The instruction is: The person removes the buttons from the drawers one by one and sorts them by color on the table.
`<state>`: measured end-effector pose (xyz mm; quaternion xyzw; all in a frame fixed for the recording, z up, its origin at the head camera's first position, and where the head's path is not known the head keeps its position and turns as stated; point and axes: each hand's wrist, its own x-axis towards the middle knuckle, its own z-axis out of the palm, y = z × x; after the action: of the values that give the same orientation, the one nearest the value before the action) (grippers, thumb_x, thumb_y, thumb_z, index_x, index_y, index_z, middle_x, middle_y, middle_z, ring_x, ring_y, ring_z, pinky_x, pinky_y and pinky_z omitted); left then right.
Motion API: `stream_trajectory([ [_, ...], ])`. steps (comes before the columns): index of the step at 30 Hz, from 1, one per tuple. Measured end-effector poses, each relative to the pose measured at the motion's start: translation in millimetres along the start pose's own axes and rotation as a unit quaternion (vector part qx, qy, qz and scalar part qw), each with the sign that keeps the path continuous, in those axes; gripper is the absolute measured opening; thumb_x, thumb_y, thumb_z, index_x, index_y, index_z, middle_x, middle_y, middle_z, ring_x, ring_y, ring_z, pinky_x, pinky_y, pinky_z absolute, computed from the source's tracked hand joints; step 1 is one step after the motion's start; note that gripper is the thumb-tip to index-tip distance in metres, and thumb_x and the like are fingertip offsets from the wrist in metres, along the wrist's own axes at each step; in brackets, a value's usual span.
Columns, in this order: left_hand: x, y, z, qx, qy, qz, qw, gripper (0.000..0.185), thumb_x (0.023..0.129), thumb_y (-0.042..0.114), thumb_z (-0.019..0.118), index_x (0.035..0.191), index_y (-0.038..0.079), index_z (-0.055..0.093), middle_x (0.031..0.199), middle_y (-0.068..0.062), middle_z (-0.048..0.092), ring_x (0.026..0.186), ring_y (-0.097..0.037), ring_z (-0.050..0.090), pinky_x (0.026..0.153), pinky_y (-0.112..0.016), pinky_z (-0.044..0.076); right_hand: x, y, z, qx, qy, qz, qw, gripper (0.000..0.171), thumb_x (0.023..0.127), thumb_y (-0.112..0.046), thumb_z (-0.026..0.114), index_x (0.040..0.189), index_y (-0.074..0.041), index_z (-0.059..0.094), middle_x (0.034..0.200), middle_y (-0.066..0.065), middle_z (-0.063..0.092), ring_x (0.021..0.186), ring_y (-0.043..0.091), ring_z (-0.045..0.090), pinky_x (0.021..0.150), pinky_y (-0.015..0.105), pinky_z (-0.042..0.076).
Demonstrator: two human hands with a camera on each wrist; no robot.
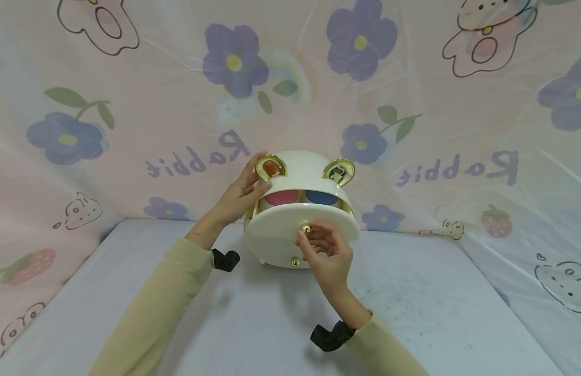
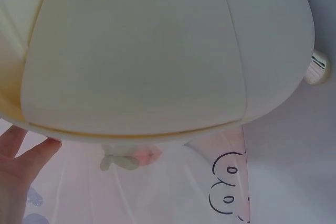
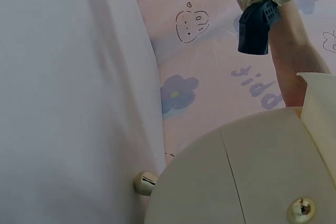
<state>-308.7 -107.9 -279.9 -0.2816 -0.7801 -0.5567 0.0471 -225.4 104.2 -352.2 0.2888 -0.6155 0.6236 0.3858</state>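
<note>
A white rounded box [image 1: 299, 175] with two gold-rimmed ears stands toward the back of the table. Its upper drawer [image 1: 276, 235] is pulled partway out, and a pink round thing [image 1: 282, 197] and a blue one [image 1: 321, 197] show in the gap. My right hand [image 1: 331, 256] pinches the gold drawer knob [image 1: 306, 228] between thumb and forefinger. At the box's upper left, beside the gold ear [image 1: 271, 167], my left hand [image 1: 238, 198] rests with extended fingers against the shell. In the left wrist view its fingers [image 2: 39, 153] touch the box's edge.
A second gold knob [image 1: 295, 261] sits low on the box front. A gold foot [image 3: 146, 183] supports the box on the white table [image 1: 426, 292]. Behind stands a patterned cloth [image 1: 299, 120]. Each wrist carries a black camera mount [image 1: 226, 259].
</note>
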Motion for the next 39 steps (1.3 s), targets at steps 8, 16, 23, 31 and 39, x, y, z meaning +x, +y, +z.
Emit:
stream_trajectory([
  [8,-10.3,28.1,0.8,0.005,-0.004,-0.009,0.9999,0.067,0.101,0.017,0.048,0.154,0.03,0.01,0.155,-0.012,0.031,0.145,-0.031,0.024,0.116,-0.056,0.021,-6,-9,-6,-0.028,-0.014,-0.093,0.995,0.026,0.076,0.007,0.073,0.098,0.011,0.062,0.07,0.02,0.068,0.062,0.006,0.067,0.045,0.016,0.05],
  [16,-7.2,20.7,2.3,0.013,-0.005,-0.005,0.9999,0.067,0.101,0.017,0.048,0.154,0.032,0.01,0.155,-0.012,0.031,0.144,-0.033,0.025,0.116,-0.056,0.021,-12,-23,-14,-0.035,-0.031,-0.162,0.986,0.029,0.083,-0.01,0.074,0.093,0.014,0.062,0.067,0.017,0.066,0.056,0.011,0.064,0.045,0.015,0.049],
  [23,-0.2,-2.6,2.2,0.014,-0.004,0.016,0.9998,0.066,0.101,0.024,0.049,0.151,0.045,0.011,0.154,-0.005,0.035,0.144,-0.028,0.027,0.115,-0.057,0.021,-21,-26,-20,-0.015,-0.036,-0.189,0.981,0.03,0.081,-0.005,0.075,0.09,0.018,0.059,0.069,0.019,0.066,0.057,0.013,0.066,0.044,0.016,0.049],
  [31,-1.2,-3.9,1.3,0.03,-0.001,0.027,0.9992,0.065,0.1,0.028,0.049,0.149,0.05,0.012,0.153,-0.005,0.036,0.143,-0.028,0.031,0.114,-0.058,0.023,-32,-28,-20,-0.025,-0.05,-0.219,0.974,0.03,0.083,-0.007,0.074,0.086,0.018,0.057,0.071,0.02,0.066,0.054,0.016,0.065,0.042,0.015,0.048],
  [39,0.5,-2.9,0.2,0.042,0.001,0.029,0.9987,0.066,0.101,0.026,0.048,0.151,0.045,0.011,0.154,-0.007,0.035,0.142,-0.03,0.031,0.114,-0.058,0.023,-34,-27,-21,-0.038,-0.061,-0.234,0.97,0.031,0.084,-0.008,0.073,0.086,0.018,0.057,0.074,0.02,0.066,0.054,0.017,0.065,0.043,0.014,0.048],
])
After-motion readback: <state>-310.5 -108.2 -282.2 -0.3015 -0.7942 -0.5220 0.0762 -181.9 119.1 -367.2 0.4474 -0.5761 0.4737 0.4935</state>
